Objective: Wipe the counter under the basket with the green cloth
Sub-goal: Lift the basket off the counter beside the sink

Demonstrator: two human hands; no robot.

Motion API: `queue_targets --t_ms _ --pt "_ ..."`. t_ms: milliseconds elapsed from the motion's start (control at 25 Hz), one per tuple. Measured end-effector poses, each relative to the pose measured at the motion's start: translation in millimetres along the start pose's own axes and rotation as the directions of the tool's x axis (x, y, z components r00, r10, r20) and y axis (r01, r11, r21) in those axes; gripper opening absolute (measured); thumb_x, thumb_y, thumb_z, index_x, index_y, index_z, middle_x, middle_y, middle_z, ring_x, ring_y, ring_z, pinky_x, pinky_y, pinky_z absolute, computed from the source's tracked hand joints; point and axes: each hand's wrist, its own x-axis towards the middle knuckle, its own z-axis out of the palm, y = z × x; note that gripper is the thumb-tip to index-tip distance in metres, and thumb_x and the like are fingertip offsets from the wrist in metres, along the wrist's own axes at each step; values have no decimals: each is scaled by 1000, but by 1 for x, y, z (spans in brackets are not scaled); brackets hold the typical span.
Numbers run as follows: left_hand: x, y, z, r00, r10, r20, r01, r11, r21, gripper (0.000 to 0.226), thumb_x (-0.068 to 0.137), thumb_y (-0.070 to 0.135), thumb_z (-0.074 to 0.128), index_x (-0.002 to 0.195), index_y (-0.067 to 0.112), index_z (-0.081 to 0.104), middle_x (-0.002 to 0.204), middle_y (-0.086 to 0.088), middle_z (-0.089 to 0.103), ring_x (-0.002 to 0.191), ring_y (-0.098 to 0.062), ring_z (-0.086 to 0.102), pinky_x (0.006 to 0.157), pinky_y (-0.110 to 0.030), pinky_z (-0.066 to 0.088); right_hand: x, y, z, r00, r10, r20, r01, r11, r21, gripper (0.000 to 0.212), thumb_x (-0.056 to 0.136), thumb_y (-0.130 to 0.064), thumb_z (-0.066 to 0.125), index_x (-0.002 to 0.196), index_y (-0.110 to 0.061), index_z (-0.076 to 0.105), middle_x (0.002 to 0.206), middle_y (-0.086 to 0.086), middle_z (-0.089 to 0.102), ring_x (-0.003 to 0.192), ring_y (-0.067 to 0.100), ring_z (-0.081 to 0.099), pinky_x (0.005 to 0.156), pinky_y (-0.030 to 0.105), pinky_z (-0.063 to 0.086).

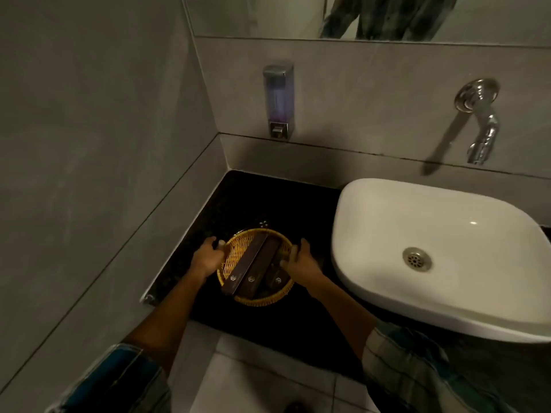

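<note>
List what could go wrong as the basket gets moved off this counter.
1. The dark boxes lie loose in the basket, their ends jutting past its near rim; tilting it might spill them.
2. The sink sits close beside the right hand, so a sideways swing could knock it.
3. No green cloth is in view, and both the right and left hand are occupied.

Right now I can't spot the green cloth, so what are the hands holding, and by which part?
The wicker basket, by its rim: left hand on the left side, right hand on the right. No cloth in view.
</note>
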Motion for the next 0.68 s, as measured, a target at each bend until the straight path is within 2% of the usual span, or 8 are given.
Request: queue_targets --t_ms 80,160,240,320,400,480,560,680 --pt "3 -4 2 999 -52 -13 50 990 -131 53 94 35 54 140 10 43 135 -18 55 122 -32 54 105 -46 44 1 1 -1 996 83 17 -85 978 192 74 95 -18 52 150 -25 2 128 17 51 95 26 61 69 33 51" --pt "-1 -9 3 999 -34 -22 30 988 -148 44 92 33 58 129 8 55 124 -17 64 112 -29 61 100 -47 49 -7 4 -3 989 145 14 -143 950 277 64 94 -16 53 145 -25 16 118 15 55 79 18 58 59 28 48" --pt "-11 -11 3 999 -5 -43 0 993 -115 35 91 30 60 120 11 63 116 -13 68 106 -27 64 95 -47 53 -24 9 -6 993 119 20 -120 944 308 49 91 -11 58 134 -20 35 113 13 57 77 15 59 58 26 49" --pt "-28 -14 5 996 35 -79 -44 993 -114 28 91 24 61 117 14 66 112 -11 70 104 -26 64 94 -48 53 -53 21 -11 999 48 13 -49 931 362 39 87 -7 62 121 -18 45 111 8 62 86 15 65 62 25 54" --pt "-48 -22 11 997 63 -50 -69 990 -120 25 91 17 60 114 12 68 103 -10 71 99 -26 66 92 -49 54 -85 38 -21 1000 17 13 -21 929 370 49 85 -3 65 128 -18 45 108 3 65 94 13 67 66 23 56" --pt "-70 -31 25 994 111 10 -109 985 -131 23 91 11 59 112 7 68 96 -14 71 92 -30 68 87 -49 56 -117 58 -34 999 46 -2 -42 933 357 58 84 -1 66 136 -13 42 113 7 64 101 18 65 71 26 57" --pt "-94 -37 43 985 157 75 -148 983 -108 23 92 10 58 113 7 66 94 -10 70 85 -22 68 74 -39 58 -145 76 -48 995 90 -31 -73 930 360 59 84 -1 66 136 -14 43 115 8 63 102 19 65 72 26 57" --pt "-124 -42 76 970 195 147 -181 978 -101 18 93 12 56 106 17 67 84 11 64 78 -3 61 63 -19 48 -176 102 -64 983 169 -77 -128 915 382 60 84 -1 66 137 -16 43 116 5 62 98 17 66 65 23 57"
